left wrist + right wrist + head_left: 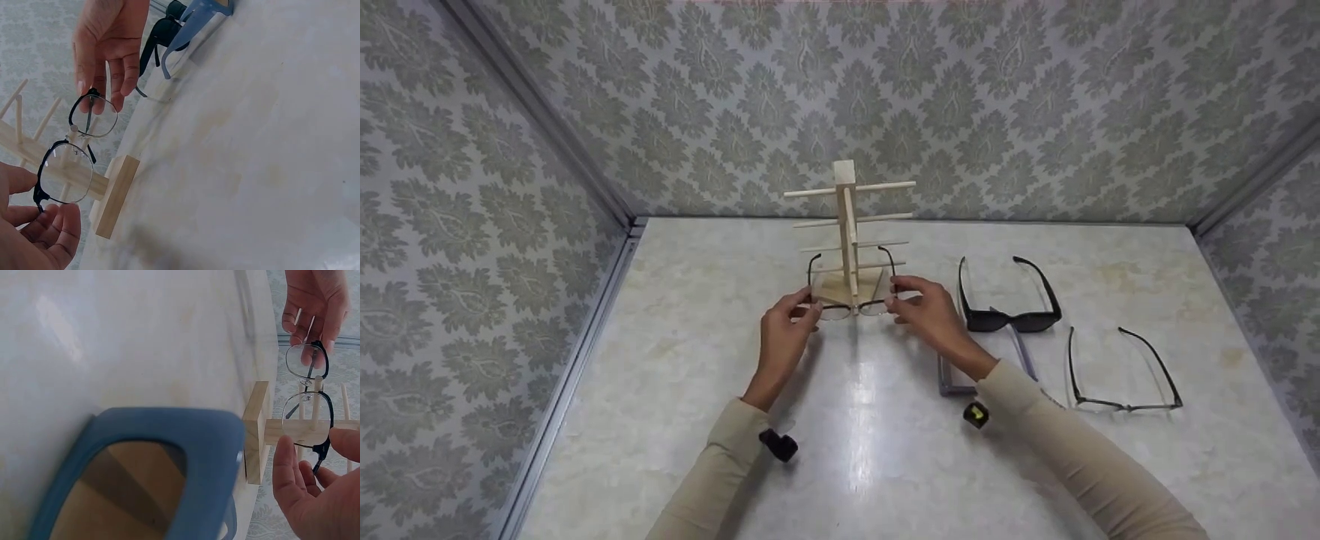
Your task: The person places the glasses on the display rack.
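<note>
A pair of clear-lensed glasses [835, 306] with black upper rims and thin metal lower rims is held between both hands, level with the foot of a wooden display stand [844, 240]. My left hand [784, 334] pinches the left end of the frame, by the hinge. Its right end is pinched by my right hand [934, 319]. Both temples point back, one on each side of the stand's post. In the left wrist view, the bridge of the glasses [52, 151] lies at the tip of a front peg [73, 129]; whether it bears weight there I cannot tell.
To the right lie black sunglasses [1011, 321] with temples spread. Blue-framed sunglasses [958, 390] sit partly under my right forearm. Farther right are thin dark-framed glasses [1125, 407]. Patterned wall panels [810, 90] enclose the table [675, 375] at the back and sides.
</note>
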`<state>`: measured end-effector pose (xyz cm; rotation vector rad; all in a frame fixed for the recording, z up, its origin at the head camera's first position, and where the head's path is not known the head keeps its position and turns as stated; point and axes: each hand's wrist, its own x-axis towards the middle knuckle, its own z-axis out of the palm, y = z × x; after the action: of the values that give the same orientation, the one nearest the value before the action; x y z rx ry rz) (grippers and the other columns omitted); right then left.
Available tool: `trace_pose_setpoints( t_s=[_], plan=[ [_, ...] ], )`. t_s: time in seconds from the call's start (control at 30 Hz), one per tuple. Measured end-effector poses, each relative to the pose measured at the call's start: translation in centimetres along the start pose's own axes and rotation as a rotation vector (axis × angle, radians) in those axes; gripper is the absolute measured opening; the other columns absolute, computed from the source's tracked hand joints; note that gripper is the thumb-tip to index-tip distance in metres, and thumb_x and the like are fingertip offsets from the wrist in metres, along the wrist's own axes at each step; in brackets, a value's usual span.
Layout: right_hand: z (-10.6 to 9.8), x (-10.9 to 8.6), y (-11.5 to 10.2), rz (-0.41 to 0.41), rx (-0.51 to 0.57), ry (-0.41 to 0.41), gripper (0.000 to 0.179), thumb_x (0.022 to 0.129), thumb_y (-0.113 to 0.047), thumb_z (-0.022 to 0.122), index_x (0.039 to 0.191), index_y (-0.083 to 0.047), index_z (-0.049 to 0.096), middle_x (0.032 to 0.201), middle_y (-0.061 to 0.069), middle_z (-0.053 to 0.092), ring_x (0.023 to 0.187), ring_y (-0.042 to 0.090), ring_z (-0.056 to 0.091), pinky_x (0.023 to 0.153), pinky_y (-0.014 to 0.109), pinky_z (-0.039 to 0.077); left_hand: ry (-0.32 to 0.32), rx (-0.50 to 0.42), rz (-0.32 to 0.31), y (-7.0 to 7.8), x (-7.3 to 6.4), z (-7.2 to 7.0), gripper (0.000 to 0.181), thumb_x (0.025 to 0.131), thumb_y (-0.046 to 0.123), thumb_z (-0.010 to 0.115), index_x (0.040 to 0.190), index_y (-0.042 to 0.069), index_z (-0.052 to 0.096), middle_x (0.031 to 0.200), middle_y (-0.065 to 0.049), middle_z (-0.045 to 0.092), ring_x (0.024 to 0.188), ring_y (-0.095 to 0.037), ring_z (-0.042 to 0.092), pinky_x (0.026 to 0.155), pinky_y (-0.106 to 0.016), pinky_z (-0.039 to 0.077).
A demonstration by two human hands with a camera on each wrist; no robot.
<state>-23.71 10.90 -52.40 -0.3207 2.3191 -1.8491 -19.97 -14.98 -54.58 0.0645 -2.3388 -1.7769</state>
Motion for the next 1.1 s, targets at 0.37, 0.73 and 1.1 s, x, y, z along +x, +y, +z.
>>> trace_pose_setpoints(
  t_s=[0.37,0.73,1.1],
  plan=[
    [-0.7,-1.3,-0.3,-0.013,-0.123,0.055,0.058,0.108,-0.023,0.075,0.159,-0.003,0.056,0.151,0.025,0.061,0.125,0.037,0.071,0.099,0.046,0.061,-0.025,-0.031,-0.009,-0.9,-1.0,-0.3,0.057,0.109,0.020,0.072,0.159,-0.001,0.055,0.142,-0.019,0.068,0.114,-0.029,0.072,0.081,-0.039,0.065],
    [-4.0,-5.5,-0.4,-0.068,-0.159,0.082,0.061,0.108,-0.022,0.075,0.162,-0.003,0.052,0.152,0.021,0.059,0.137,0.037,0.063,0.114,0.052,0.052,0.002,0.001,0.013,-1.2,-4.2,-1.2,0.050,0.108,0.018,0.074,0.151,-0.002,0.061,0.139,-0.021,0.069,0.121,-0.032,0.069,0.090,-0.046,0.061],
    [-5.9,-8.2,0.4,-0.074,-0.167,0.137,0.054,0.107,-0.014,0.076,0.157,-0.002,0.058,0.151,0.020,0.062,0.136,0.035,0.064,0.112,0.050,0.053,-0.057,-0.057,0.044,-1.0,-6.0,-0.1,0.039,0.107,0.015,0.076,0.141,-0.002,0.068,0.134,-0.023,0.071,0.119,-0.029,0.071,0.086,-0.033,0.062]
  ],
)
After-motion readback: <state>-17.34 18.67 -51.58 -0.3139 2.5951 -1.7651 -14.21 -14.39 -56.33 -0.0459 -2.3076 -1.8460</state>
